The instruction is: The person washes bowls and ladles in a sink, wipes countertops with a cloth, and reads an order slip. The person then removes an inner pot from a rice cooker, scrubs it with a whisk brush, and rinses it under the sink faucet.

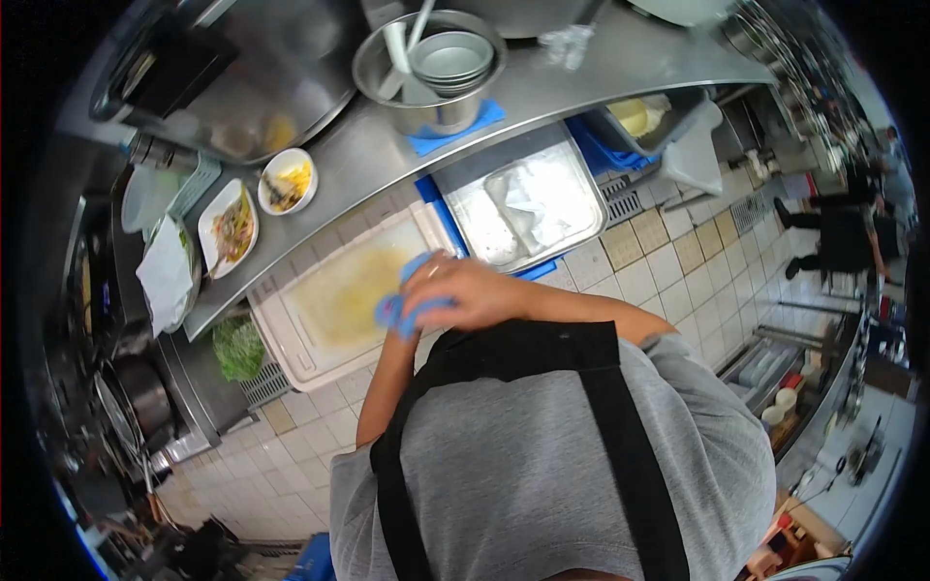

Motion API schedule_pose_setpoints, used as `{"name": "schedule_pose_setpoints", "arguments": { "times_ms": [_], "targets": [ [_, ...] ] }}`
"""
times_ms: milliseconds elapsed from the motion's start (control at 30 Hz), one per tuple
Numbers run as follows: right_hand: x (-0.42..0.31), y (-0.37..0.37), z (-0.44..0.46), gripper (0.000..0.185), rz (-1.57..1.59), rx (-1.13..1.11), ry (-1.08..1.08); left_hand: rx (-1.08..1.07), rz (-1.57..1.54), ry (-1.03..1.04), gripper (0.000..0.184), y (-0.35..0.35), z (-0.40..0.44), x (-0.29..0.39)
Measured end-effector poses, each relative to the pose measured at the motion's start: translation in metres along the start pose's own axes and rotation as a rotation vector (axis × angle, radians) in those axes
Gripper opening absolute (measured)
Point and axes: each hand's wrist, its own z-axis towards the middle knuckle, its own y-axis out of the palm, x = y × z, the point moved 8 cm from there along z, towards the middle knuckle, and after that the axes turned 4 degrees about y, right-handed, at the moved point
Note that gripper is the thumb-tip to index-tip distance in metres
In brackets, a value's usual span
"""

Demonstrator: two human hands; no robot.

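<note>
Cloth [390,313], blue and bunched, is held near the centre of the frame, above the right-hand part of a pale board [339,295] stained yellow-brown. It is clamped in the curled fingers of the right hand [470,292]. The left hand [406,330] is brought up against the cloth from below, but its fingers are blurred and largely covered, so whether they are closed on it cannot be told.

For good control, the loose folds are best gathered well into the palms, with both wrists kept loose and the bundle held compact. Pressure should be shared evenly between the hands, and the elbows kept low, so that the metal tray [484,250] just beside, at upper centre, is not knocked or brushed by a trailing corner. Care is also called for toward the upper left, where an oblong dish [232,235] and a round bowl [289,181], both with food inside, are set near the counter's edge.
</note>
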Motion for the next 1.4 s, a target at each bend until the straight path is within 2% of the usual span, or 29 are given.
{"name": "schedule_pose_setpoints", "arguments": {
  "times_ms": [33,67,133,167,233,267,333,367,433,467,500,533,600,633,700,733,767,867,933,967,1000,1067,1100,1167,1233,1267,1333,1367,1400],
  "targets": [
    [-0.007,0.022,-0.001,0.022,-0.140,-0.064,-0.143,-0.164,-0.026,-0.123,0.042,0.001,0.004,0.050],
    [-0.009,0.045,-0.007,0.023,-0.285,-0.130,-0.284,-0.146,-0.005,0.005,0.041,0.019,0.012,0.060],
    [0.004,0.049,-0.018,0.026,-0.385,-0.107,-0.221,-0.116,0.030,0.274,0.039,0.050,0.027,0.079],
    [0.012,0.044,-0.026,0.027,-0.437,-0.094,-0.185,-0.149,0.162,0.268,0.039,0.055,0.030,0.083],
    [0.035,0.009,-0.049,0.026,-0.543,0.122,-0.113,-0.205,0.425,0.250,0.039,0.031,0.025,0.132],
    [0.045,-0.009,-0.063,0.026,-0.590,0.225,-0.081,-0.339,0.332,0.141,0.043,0.030,0.019,0.140],
    [0.092,-0.038,-0.096,0.028,-0.438,0.180,0.280,-0.589,0.155,-0.096,0.051,0.036,0.000,0.147],
    [0.111,-0.043,-0.117,0.029,-0.347,0.156,0.455,-0.464,0.134,0.003,0.052,0.033,0.002,0.156],
    [0.126,-0.045,-0.157,0.036,0.567,0.383,0.686,-0.213,0.087,0.190,0.053,0.026,0.003,0.178],
    [0.129,-0.034,-0.174,0.039,1.039,0.470,0.773,-0.153,0.201,0.278,0.053,0.030,0.002,0.189],
    [0.116,-0.025,-0.179,0.050,1.362,0.447,0.763,-0.092,0.315,0.360,0.053,0.033,0.009,0.217],
    [0.106,-0.024,-0.181,0.051,1.367,0.451,0.701,-0.029,0.431,0.440,0.053,0.039,0.012,0.238],
    [0.090,-0.018,-0.182,0.053,1.370,0.455,0.573,-0.027,0.429,0.461,0.054,0.059,0.006,0.225],
    [0.089,-0.017,-0.188,0.056,1.338,0.307,0.563,-0.067,0.360,0.464,0.055,0.063,0.003,0.215],
    [0.101,-0.013,-0.215,0.056,0.982,0.216,0.779,-0.105,0.272,0.434,0.056,0.066,-0.003,0.200],
    [0.104,-0.015,-0.228,0.056,0.794,0.170,0.874,-0.074,0.293,0.370,0.054,0.061,-0.006,0.186],
    [0.094,-0.025,-0.229,0.055,0.596,0.115,0.727,-0.042,0.313,0.306,0.052,0.051,-0.011,0.167],
    [0.130,-0.024,-0.282,0.049,0.459,0.083,0.872,0.073,0.418,0.076,0.044,0.005,-0.024,0.105],
    [0.152,-0.028,-0.324,0.045,0.355,0.186,1.006,0.054,0.747,-0.081,0.042,-0.014,-0.027,0.093],
    [0.164,-0.031,-0.345,0.043,0.140,0.191,0.996,0.047,0.912,-0.151,0.042,-0.023,-0.026,0.089],
    [0.170,-0.035,-0.363,0.041,-0.075,0.203,0.984,0.085,0.864,-0.144,0.044,-0.023,-0.025,0.076],
    [0.171,-0.037,-0.398,0.040,-0.183,0.178,1.192,0.151,0.757,-0.109,0.049,-0.009,-0.011,0.027],
    [0.169,-0.035,-0.409,0.040,-0.197,0.174,1.248,0.074,0.427,-0.214,0.056,0.009,0.005,0.007],
    [0.171,-0.036,-0.433,0.042,-0.235,0.189,1.377,-0.001,-0.443,-0.509,0.070,0.081,0.034,-0.031],
    [0.188,-0.023,-0.455,0.049,-0.191,0.176,1.481,-0.128,-0.548,-0.727,0.096,0.131,0.053,-0.014],
    [0.184,-0.019,-0.461,0.048,-0.197,0.201,1.507,-0.123,-0.605,-0.775,0.103,0.157,0.064,-0.025],
    [0.169,-0.013,-0.484,0.045,-0.208,0.337,1.578,-0.088,-0.646,-0.950,0.114,0.201,0.083,-0.066],
    [0.170,-0.005,-0.499,0.043,-0.244,0.466,1.553,-0.098,-0.842,-0.895,0.118,0.243,0.107,-0.115],
    [0.158,0.002,-0.510,0.042,-0.193,0.517,1.574,-0.205,-0.885,-0.716,0.095,0.261,0.124,-0.120]
  ]
}}
